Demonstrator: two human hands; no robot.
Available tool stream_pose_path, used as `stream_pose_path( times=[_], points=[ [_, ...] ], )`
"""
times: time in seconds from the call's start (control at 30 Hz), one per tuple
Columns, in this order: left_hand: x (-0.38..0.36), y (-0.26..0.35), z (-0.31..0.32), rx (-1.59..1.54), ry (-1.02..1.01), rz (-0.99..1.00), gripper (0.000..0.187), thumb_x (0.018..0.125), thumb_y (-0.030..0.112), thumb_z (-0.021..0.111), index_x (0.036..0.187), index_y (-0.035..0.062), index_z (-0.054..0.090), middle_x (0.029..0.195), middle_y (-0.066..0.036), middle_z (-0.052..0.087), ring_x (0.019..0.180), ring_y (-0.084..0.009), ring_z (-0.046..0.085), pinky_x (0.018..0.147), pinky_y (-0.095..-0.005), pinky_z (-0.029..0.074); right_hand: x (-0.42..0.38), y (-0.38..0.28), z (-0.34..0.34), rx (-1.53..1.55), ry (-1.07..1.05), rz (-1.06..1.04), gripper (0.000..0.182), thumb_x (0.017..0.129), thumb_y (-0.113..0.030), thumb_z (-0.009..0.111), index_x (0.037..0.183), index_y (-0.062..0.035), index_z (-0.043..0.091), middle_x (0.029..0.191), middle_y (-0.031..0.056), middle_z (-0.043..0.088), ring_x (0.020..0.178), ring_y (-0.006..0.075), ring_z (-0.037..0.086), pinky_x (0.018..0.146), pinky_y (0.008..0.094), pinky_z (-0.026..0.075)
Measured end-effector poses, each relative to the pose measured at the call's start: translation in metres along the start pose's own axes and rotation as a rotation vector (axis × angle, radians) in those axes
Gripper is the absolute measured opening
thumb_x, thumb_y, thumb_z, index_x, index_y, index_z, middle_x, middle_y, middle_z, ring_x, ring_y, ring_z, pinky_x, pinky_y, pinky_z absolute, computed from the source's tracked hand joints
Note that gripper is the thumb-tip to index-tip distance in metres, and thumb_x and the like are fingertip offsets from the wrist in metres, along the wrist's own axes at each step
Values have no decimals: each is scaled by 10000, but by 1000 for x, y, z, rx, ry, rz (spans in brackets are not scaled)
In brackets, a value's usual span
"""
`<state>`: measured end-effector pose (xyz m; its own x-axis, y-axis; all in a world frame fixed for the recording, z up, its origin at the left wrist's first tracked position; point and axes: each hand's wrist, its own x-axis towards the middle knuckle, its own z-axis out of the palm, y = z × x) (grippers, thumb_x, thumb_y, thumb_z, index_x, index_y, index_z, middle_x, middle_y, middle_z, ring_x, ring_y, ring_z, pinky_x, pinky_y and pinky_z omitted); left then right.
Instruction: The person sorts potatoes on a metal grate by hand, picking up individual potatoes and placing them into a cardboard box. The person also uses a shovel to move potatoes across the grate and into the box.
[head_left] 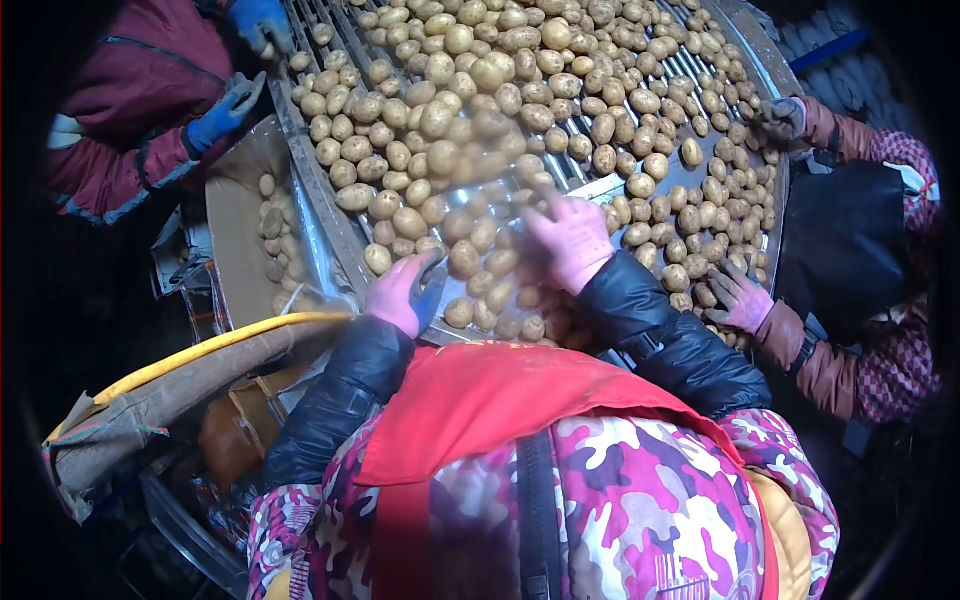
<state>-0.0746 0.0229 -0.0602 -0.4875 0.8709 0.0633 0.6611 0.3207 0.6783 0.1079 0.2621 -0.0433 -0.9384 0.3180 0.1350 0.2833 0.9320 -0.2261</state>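
Many potatoes [460,39] cover a sorting table with metal bars and a smooth metal plate [474,196]. My left hand [402,293], in a pink glove with a dark coated palm, is at the plate's near left edge. Its thumb stands apart from the fingers, the palm turned toward loose potatoes [464,260]. Over the near middle of the table, my right hand [572,243] reaches forward in a matching glove. Motion smears its fingertips and the potatoes around them, so I cannot tell whether it grips one.
At the left, a person in blue gloves [222,112] stands by the rail [315,190]. Another person's gloved hands [740,297] work along the right edge. An open box [235,230] with potatoes and a sack with a yellow rim [205,357] stand to my left.
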Motion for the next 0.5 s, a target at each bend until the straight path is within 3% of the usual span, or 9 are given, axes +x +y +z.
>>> stream_pose_path(
  times=[0.07, 0.1, 0.2, 0.3, 0.33, 0.37, 0.4, 0.43, 0.5],
  points=[
    [0, 1, 1, 25, -25, -21, 388, 912, 149, 772, 1288, 84, 701, 1172, -163, 747, 1062, -321, 744, 928, -385, 590, 14, -11, 2, 59, -346, -66, 319, 864, -216, 716, 1160, -105, 676, 1214, 188, 662, 1068, 353, 684, 904, 459, 550],
    [1, 1, -1, 41, -37, -27, 385, 915, 152, 770, 1287, 81, 702, 1174, -164, 747, 1062, -320, 745, 929, -384, 590, 15, -19, 5, 57, -313, -125, 270, 885, -198, 687, 1115, -60, 654, 1063, 162, 682, 1005, 330, 712, 870, 439, 563],
    [1, 7, -2, -43, 3, -30, 331, 931, 188, 757, 1251, 108, 725, 1148, -150, 743, 1033, -316, 741, 890, -375, 589, 28, -17, 2, 139, -469, -2, 284, 887, -184, 679, 1129, -37, 651, 1080, 166, 678, 1040, 353, 705, 883, 468, 559],
    [0, -6, 6, -101, 24, 17, 318, 941, 187, 765, 1243, 93, 732, 1072, -116, 752, 927, -279, 747, 821, -369, 593, 17, -13, 18, 221, -405, 101, 283, 897, -215, 692, 1128, -56, 652, 1127, 181, 677, 1086, 356, 698, 928, 469, 550],
    [0, -5, 5, -289, -48, -143, 319, 961, 209, 750, 1258, 96, 725, 1042, -97, 745, 881, -261, 730, 791, -367, 587, 14, -14, 16, 267, -380, 149, 281, 904, -227, 696, 1122, -57, 651, 1139, 187, 676, 1093, 355, 697, 937, 466, 549],
    [-4, -4, 3, -477, -122, -303, 321, 981, 232, 735, 1273, 99, 719, 1012, -78, 737, 836, -242, 713, 761, -364, 582, 12, -12, 12, 363, -442, 218, 346, 968, -273, 665, 1242, -63, 641, 1187, 201, 671, 1120, 371, 686, 967, 470, 542],
    [-7, 0, 2, -664, -200, -469, 325, 1001, 255, 721, 1288, 102, 712, 982, -58, 730, 790, -224, 696, 730, -362, 576, 9, -20, 5, 451, -399, 180, 377, 981, -276, 659, 1289, -60, 623, 1193, 206, 672, 1121, 381, 683, 973, 469, 540],
    [-3, 21, -15, -927, -361, -693, 379, 1079, 328, 612, 1372, 92, 653, 1018, -37, 675, 808, -163, 633, 695, -319, 542, 4, -33, -1, 541, -365, 147, 410, 994, -279, 652, 1335, -57, 606, 1198, 212, 672, 1122, 390, 681, 980, 468, 538],
    [-11, 33, -2, -1453, -379, -941, 421, 1106, 350, 551, 1430, 85, 596, 1101, -57, 653, 882, -152, 627, 700, -291, 531, -5, -46, -29, 677, -370, -38, 482, 1009, -272, 646, 1428, -50, 556, 1207, 229, 670, 1128, 401, 676, 992, 464, 535]
  ],
)
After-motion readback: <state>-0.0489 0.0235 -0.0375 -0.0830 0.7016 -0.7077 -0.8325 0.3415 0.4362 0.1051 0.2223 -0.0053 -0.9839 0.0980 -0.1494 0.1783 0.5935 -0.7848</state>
